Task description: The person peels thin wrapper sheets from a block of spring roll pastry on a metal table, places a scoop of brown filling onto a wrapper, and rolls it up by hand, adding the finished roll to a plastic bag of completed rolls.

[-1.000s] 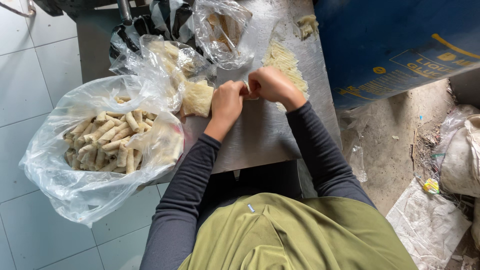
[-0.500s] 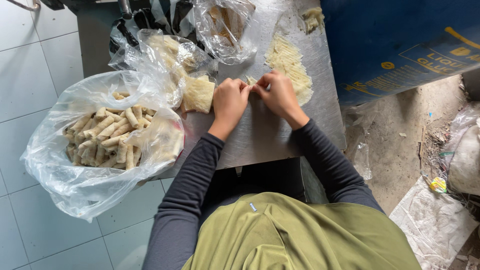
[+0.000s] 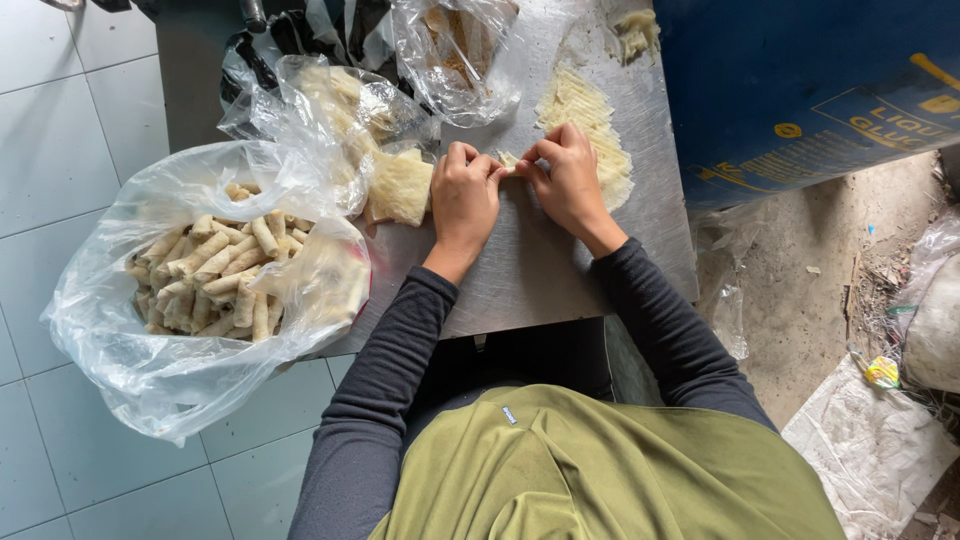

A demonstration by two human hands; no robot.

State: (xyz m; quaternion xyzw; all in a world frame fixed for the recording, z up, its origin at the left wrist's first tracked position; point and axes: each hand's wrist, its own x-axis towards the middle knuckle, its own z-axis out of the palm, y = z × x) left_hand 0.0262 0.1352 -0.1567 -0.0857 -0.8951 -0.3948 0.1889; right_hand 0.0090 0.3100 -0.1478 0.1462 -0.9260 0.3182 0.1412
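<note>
A small pale roll (image 3: 508,165) is pinched between the fingertips of the left hand (image 3: 464,195) and the right hand (image 3: 572,180), held just above the metal table (image 3: 520,280). Since a moment ago the hands have been drawn closer together, so the wrapper looks nearly rolled shut. Left of the hands a bag of finished rolls (image 3: 215,275) is seen, a stack of wrappers (image 3: 400,187) just beside them, and shredded filling (image 3: 585,110) beyond the right hand.

Steel table (image 3: 530,280): wrapper stack (image 3: 402,187), shredded filling (image 3: 590,130), clear bags (image 3: 455,55), bag of rolls (image 3: 215,280).
</note>
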